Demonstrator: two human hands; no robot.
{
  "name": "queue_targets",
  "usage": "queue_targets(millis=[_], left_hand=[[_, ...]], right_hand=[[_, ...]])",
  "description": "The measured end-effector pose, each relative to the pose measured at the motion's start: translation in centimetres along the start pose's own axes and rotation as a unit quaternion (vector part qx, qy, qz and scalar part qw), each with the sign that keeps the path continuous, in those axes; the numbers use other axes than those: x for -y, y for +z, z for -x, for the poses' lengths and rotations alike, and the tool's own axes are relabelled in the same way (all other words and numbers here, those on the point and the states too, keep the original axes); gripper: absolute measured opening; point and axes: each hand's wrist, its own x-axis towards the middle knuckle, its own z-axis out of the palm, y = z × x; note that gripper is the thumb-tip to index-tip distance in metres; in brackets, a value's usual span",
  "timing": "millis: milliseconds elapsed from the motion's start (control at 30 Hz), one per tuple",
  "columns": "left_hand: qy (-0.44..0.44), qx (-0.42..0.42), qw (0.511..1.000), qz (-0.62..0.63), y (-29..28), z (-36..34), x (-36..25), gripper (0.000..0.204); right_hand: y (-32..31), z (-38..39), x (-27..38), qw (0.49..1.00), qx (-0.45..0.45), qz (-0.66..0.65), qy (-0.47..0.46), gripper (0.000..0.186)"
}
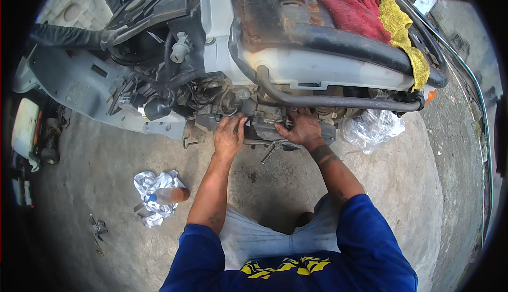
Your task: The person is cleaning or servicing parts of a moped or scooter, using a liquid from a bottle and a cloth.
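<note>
Hands [228, 135] on grimy metal engine [263, 129]

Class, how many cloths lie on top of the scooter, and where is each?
2. The red cloth lies at the upper right; the yellow cloth shows along its far and right edges, drooping over a black bar. Others may be hidden underneath.

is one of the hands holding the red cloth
No, the red cloth lies against the yellow cloth, while the left hand and right hand are both down at the engine.
</note>
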Motion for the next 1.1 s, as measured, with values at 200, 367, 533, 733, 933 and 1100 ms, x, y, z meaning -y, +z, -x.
queue_targets(millis=[200, 367, 533, 733, 933, 1100], left_hand=[[0.016, -0.043, 0.999, -0.012, 0.8, 0.4, -0.8, 0.015], [-0.016, -0.032, 0.997, -0.075, 0.6, -0.5, 0.8, 0.020], [-0.096, -0.082, 0.991, 0.045, -1.3, -1.2, -2.8, 0.023], [-0.103, -0.115, 0.988, 0.011, -1.6, -1.7, -1.4, 0.021], [-0.010, -0.078, 0.997, -0.021, -2.6, -1.1, -5.0, 0.020], [0.091, -0.094, 0.991, -0.009, -0.1, -1.1, -3.0, 0.023]], right_hand=[[1.0, 0.5, -0.9, 0.997, -0.068, -0.002, -0.021, 0.083], [0.7, 0.2, 0.0, 0.998, -0.065, -0.002, -0.008, 0.077], [1.4, 0.3, -1.0, 0.995, -0.093, -0.041, -0.024, 0.072], [0.9, 0.0, -0.2, 0.998, -0.055, -0.013, -0.002, 0.068], [0.8, 0.0, -1.2, 0.999, -0.033, 0.009, 0.010, 0.069], [-0.2, -0.1, 0.3, 1.000, -0.004, -0.003, 0.019, 0.069]])
